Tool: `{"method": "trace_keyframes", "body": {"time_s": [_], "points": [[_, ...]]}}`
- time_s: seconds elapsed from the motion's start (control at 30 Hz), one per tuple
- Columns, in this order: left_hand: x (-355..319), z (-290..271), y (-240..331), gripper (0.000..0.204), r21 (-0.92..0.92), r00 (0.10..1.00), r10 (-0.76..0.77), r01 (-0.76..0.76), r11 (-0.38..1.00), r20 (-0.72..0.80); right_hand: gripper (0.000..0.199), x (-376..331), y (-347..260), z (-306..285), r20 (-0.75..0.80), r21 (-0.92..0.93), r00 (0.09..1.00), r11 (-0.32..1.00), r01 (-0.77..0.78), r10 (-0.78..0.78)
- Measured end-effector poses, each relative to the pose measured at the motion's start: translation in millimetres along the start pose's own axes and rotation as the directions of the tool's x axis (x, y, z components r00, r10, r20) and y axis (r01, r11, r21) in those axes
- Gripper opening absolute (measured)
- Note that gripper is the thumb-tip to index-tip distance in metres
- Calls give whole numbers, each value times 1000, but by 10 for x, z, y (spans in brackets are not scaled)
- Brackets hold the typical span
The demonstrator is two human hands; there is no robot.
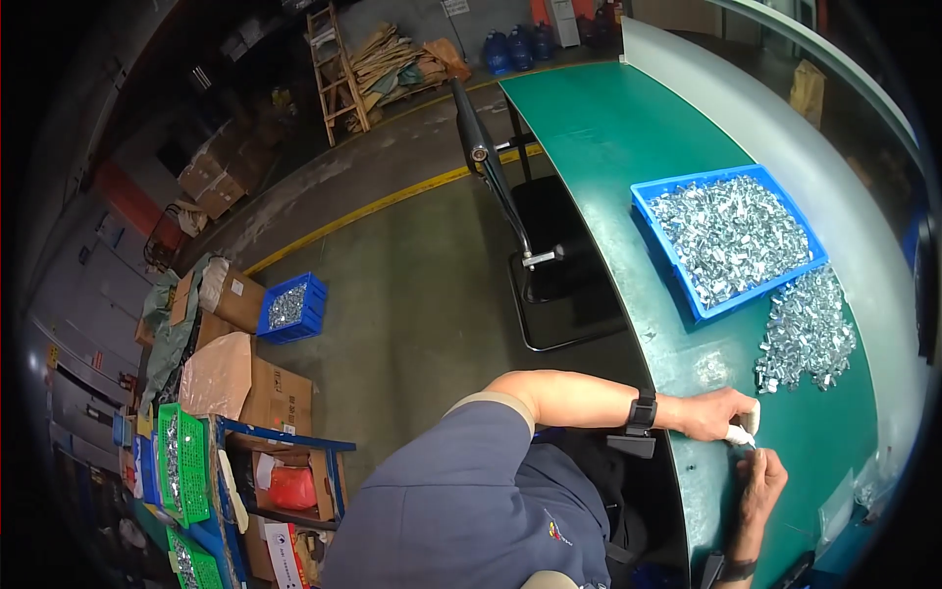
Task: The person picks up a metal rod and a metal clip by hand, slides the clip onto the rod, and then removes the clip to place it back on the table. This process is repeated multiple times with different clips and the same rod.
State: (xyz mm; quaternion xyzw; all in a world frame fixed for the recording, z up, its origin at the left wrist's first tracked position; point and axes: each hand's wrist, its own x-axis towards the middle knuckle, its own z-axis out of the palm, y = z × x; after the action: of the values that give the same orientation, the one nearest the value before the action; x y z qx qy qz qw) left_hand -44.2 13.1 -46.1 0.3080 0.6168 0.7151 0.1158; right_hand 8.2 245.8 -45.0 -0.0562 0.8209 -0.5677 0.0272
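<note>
Over the green table (706, 510), my left hand (714, 414) is closed, with white covers on its fingertips. Just below it, my right hand (763, 481) is closed too, its fingertips meeting those of the left. Between them shows a sliver of a small shiny piece (751, 446), too small to name and mostly hidden by the fingers. Beyond my hands lies a loose heap of small silvery metal pieces (807, 334). A blue tray (711, 312) full of similar pieces stands beside that heap.
A pale upright panel (785, 128) borders the table's far side. A black chair (491, 167) stands at its left edge. On the floor is a blue crate (314, 312) of metal pieces; cardboard boxes (283, 398) and green baskets (196, 471) are at the left.
</note>
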Motion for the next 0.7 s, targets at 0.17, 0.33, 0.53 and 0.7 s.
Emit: {"method": "trace_keyframes", "body": {"time_s": [0.17,0.33,0.53,0.7], "points": [[28,54,7,17,113,999,41,-44,993,32,19,-44,-63,-10,-153,-142,982,986,93,-115],[-96,-121,63,15,79,997,-51,55,995,-51,36,54,-316,89,-23,-194,996,978,75,-81],[302,-824,675,15,795,960,176,71,603,-219,23,38,-166,-97,-235,71,972,997,15,2],[828,-1655,810,30,981,867,485,23,190,-114,21,46,-159,-81,-305,144,952,987,69,-22]]}}
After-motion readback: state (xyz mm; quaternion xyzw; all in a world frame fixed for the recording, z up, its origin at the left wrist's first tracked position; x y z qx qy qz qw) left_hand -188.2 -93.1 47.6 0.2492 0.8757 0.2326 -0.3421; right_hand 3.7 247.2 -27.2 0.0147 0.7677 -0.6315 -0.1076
